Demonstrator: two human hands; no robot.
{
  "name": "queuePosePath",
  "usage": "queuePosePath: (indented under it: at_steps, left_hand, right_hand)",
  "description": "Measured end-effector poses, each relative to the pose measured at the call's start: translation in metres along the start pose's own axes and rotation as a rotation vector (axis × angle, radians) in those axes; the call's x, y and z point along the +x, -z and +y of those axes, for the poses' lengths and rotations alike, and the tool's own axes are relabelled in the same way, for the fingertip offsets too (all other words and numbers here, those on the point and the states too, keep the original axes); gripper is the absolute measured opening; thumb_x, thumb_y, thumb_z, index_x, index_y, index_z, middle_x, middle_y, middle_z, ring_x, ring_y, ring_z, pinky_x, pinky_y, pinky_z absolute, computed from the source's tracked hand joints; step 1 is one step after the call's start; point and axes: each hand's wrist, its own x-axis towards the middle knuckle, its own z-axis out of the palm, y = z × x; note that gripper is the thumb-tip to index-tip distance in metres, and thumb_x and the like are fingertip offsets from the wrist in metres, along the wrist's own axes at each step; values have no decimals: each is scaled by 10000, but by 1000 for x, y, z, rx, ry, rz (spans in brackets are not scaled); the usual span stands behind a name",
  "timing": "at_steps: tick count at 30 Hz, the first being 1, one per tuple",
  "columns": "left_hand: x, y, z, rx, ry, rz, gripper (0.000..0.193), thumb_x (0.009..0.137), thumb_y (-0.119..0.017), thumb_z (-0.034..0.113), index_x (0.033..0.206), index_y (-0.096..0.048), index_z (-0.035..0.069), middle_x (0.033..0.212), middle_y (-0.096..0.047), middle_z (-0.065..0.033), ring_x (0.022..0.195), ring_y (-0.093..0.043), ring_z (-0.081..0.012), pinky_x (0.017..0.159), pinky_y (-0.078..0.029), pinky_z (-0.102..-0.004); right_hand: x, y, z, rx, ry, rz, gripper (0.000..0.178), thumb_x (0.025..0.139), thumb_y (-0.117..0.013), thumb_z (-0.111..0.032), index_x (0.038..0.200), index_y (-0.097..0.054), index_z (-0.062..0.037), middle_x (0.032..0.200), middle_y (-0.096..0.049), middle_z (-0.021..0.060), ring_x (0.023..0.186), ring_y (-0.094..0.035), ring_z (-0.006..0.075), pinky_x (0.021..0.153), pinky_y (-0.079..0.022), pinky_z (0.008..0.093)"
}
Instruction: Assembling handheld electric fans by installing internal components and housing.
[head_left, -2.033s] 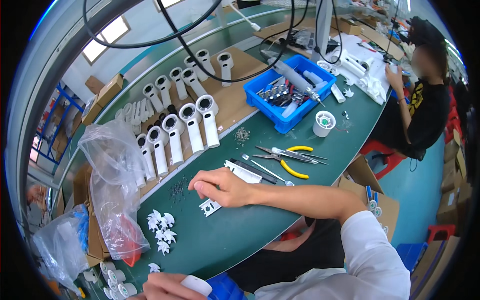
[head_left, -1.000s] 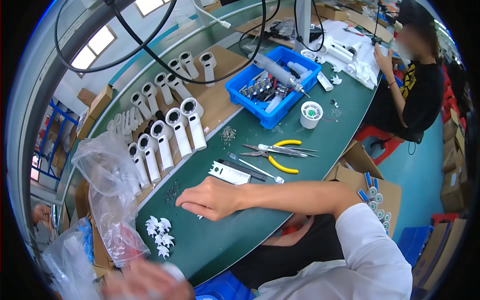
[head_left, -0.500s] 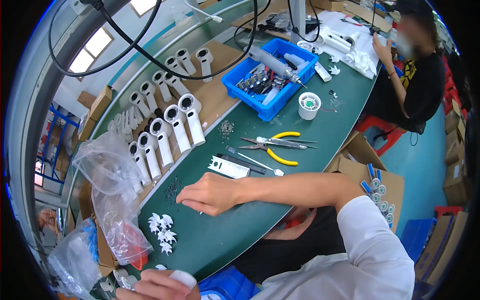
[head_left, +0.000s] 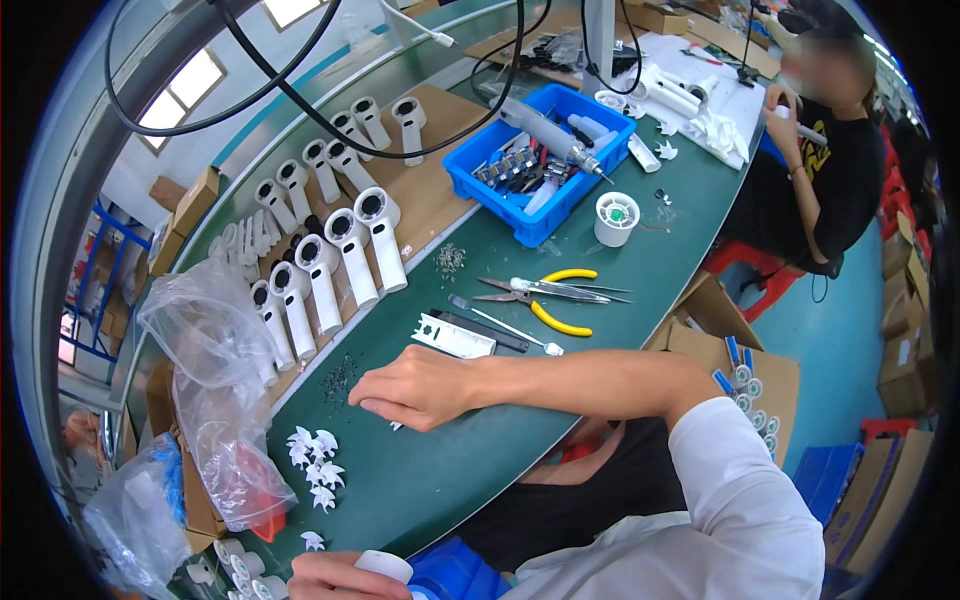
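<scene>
The right hand [head_left: 415,388] lies on the green table top [head_left: 520,440] with its fingers curled down over a tiny white plastic piece [head_left: 397,426] that peeks out from under it. I cannot tell if the fingers pinch that piece or only cover it. The left hand [head_left: 335,577], low and close to the body, is wrapped around a small white round plastic part [head_left: 384,566].

To do this well, I think the right hand should press softly and pick up one little piece at a time, so nothing flicks away. The left hand should keep its part steady and close.

Left of the right hand lie about seven white plastic fan wheels [head_left: 312,460], spread out like stars. Just past the right hand sits one flat white plastic strip [head_left: 453,337]. Farther away stand five big white handle-shaped plastic shells [head_left: 330,270] in a row. To the right are one pair of yellow-handled pliers [head_left: 545,297], one silver pair of tweezers [head_left: 580,290] and one blue plastic bin of tools [head_left: 545,150].
</scene>
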Motion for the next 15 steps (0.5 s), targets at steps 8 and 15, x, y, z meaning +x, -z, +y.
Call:
queuePosePath:
  at_steps: [8, 15]
  left_hand:
    - [0, 0, 0, 16, 4, 20, 483, 960, -525, 410, 1149, -357, -2, 931, -495, -121, 587, -538, -264, 477, -465, -365]
    - [-3, 5, -4, 97, 210, 187, 447, 927, -580, 421, 1082, -427, 31, 809, -540, -95, 532, -552, -244, 451, -490, -374]
  right_hand:
    - [0, 0, 0, 2, -9, -23, 129, 869, -603, -52, 991, -625, -15, 811, -661, 94, 644, -646, 280, 548, -526, 361]
    - [4, -4, -2, -1, 12, -17, 125, 874, -597, -54, 989, -626, -16, 806, -659, 97, 639, -645, 281, 545, -525, 360]
